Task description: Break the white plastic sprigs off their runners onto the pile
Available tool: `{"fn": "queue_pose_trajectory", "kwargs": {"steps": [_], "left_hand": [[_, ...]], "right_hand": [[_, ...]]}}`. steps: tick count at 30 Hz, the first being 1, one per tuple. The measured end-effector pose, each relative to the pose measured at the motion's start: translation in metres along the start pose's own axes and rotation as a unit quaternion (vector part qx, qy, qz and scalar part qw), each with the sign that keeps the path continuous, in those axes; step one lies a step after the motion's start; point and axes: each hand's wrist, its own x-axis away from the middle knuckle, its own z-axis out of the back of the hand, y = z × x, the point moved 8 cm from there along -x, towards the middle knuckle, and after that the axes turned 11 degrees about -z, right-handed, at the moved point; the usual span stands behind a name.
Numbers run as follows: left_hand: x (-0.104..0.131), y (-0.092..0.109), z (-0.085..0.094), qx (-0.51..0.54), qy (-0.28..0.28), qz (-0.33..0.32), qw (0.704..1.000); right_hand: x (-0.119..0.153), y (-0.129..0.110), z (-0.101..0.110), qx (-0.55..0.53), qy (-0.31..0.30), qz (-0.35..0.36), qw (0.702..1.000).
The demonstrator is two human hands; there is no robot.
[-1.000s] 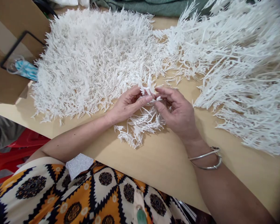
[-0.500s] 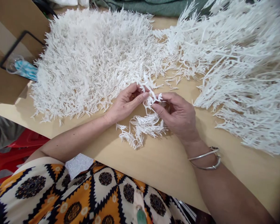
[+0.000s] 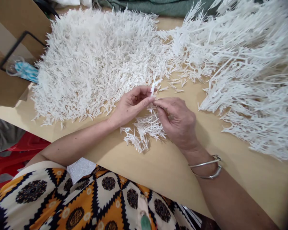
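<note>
My left hand (image 3: 132, 103) pinches a small white branched plastic piece (image 3: 154, 87) between thumb and forefinger, its forked tip pointing up. Right beside it, my right hand (image 3: 176, 119) has its thumb and forefinger closed near the lower end of that piece; what lies between those fingertips is too small to make out. Below both hands a small clump of white sprigs (image 3: 146, 129) rests on the table. A wide heap of short white sprigs (image 3: 93, 60) spreads behind my left hand. Longer white branches (image 3: 254, 83) are piled on the right.
A cardboard box (image 3: 4, 86) stands at the left, with a black wire frame and a blue-and-white packet (image 3: 27, 71) by it. Green cloth (image 3: 148, 7) lies along the back of the pale table (image 3: 172, 179). Red stools (image 3: 12, 159) show at lower left.
My right hand has turned and moved slightly left, its fingertips closer to my left hand's. The white piece between the hands now stands more upright and shows less bulk.
</note>
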Motion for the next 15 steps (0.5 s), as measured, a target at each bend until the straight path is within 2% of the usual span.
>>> {"fn": "queue_pose_trajectory", "kwargs": {"steps": [4,7,13,15], "left_hand": [[-0.001,-0.008,0.005,0.017,0.024,0.000,1.000],[-0.001,-0.009,0.005,0.016,0.024,-0.012,1.000],[0.001,-0.009,0.001,0.012,0.023,-0.014,1.000],[0.001,-0.009,0.003,0.009,0.031,-0.011,0.999]], "right_hand": [[-0.001,0.015,0.006,-0.081,0.025,-0.087,0.993],[-0.002,0.022,0.011,-0.109,0.044,-0.123,0.985],[-0.003,0.026,0.002,-0.155,-0.032,-0.151,0.976],[-0.001,0.026,0.001,-0.151,-0.029,-0.143,0.978]]}}
